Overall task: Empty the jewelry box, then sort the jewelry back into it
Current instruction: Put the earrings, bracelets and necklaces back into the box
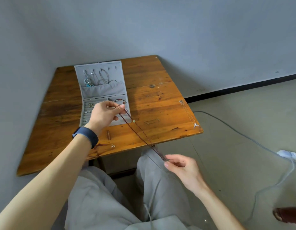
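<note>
The grey jewelry box point(102, 90) lies open at the back left of the wooden table point(154, 103). Necklaces point(100, 77) hang in its raised lid, rings point(90, 105) sit in the left slots, and a bracelet point(120, 101) lies in the right compartment. A long dark beaded necklace point(140, 136) with a small pale bead is stretched tight between my hands. My left hand point(105, 114) pinches its upper end over the box. My right hand point(182, 170) pinches its lower end off the table's front edge, above my knee.
A thin silver chain point(188, 113) lies along the table's right edge. A small earring point(112, 146) and a brown stick-like piece point(108, 134) lie near the front edge. A white cable with an adapter point(287, 154) runs over the floor at right.
</note>
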`<state>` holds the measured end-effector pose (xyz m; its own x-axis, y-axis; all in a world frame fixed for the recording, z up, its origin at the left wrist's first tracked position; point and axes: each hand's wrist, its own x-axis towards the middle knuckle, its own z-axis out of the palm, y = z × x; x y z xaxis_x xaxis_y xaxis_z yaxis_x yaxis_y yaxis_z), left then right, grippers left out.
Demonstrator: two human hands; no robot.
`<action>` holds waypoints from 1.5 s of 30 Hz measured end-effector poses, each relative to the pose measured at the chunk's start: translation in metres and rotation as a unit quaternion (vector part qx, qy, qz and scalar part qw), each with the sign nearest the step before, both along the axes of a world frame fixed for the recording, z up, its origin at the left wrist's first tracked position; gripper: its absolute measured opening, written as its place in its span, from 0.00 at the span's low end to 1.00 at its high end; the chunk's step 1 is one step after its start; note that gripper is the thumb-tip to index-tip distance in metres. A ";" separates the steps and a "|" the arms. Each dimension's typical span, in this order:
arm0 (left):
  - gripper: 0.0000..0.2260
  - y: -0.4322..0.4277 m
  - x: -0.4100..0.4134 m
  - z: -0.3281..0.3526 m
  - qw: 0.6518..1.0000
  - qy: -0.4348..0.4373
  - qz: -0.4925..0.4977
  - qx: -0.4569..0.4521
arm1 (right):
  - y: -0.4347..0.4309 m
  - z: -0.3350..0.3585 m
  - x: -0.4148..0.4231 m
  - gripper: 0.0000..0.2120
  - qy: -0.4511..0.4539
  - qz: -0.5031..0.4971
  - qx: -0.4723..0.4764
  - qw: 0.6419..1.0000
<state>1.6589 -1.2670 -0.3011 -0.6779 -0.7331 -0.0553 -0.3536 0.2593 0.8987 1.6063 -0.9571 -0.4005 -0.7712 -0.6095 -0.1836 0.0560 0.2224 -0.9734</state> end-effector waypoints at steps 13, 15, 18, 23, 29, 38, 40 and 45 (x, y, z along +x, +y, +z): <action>0.13 -0.073 0.047 0.023 0.996 -0.048 -0.069 -0.034 | -0.032 0.007 -0.021 0.04 -0.033 0.018 0.013 0.999; 0.12 -0.086 0.054 0.027 0.995 -0.051 -0.072 -0.051 | -0.034 0.007 -0.030 0.04 -0.028 -0.016 0.017 0.999; 0.09 -0.106 0.061 0.032 0.996 -0.030 -0.038 -0.078 | -0.040 0.008 -0.051 0.06 -0.006 -0.068 0.022 0.997; 0.09 -0.119 0.047 0.041 0.990 -0.050 -0.011 -0.134 | -0.089 0.020 -0.076 0.04 0.112 -0.049 0.066 0.990; 0.08 -0.130 0.003 0.074 0.984 0.009 0.056 -0.167 | -0.197 0.047 -0.118 0.04 0.209 -0.016 0.082 0.974; 0.06 -0.176 -0.047 0.136 0.968 0.040 0.058 -0.240 | -0.316 0.068 -0.175 0.06 0.348 0.039 0.097 0.932; 0.06 -0.181 -0.061 0.148 0.965 0.043 0.043 -0.254 | -0.336 0.069 -0.183 0.05 0.391 0.067 0.106 0.912; 0.05 -0.182 -0.100 0.157 0.967 0.072 -0.002 -0.243 | -0.364 0.068 -0.193 0.03 0.506 0.060 0.134 0.850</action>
<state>1.5591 -1.4488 -0.1444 -0.6556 -0.6469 0.3894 -0.2328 0.6638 0.7108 1.4138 -1.3214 -0.3324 -0.5524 -0.7360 0.3914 -0.8182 0.3889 -0.4235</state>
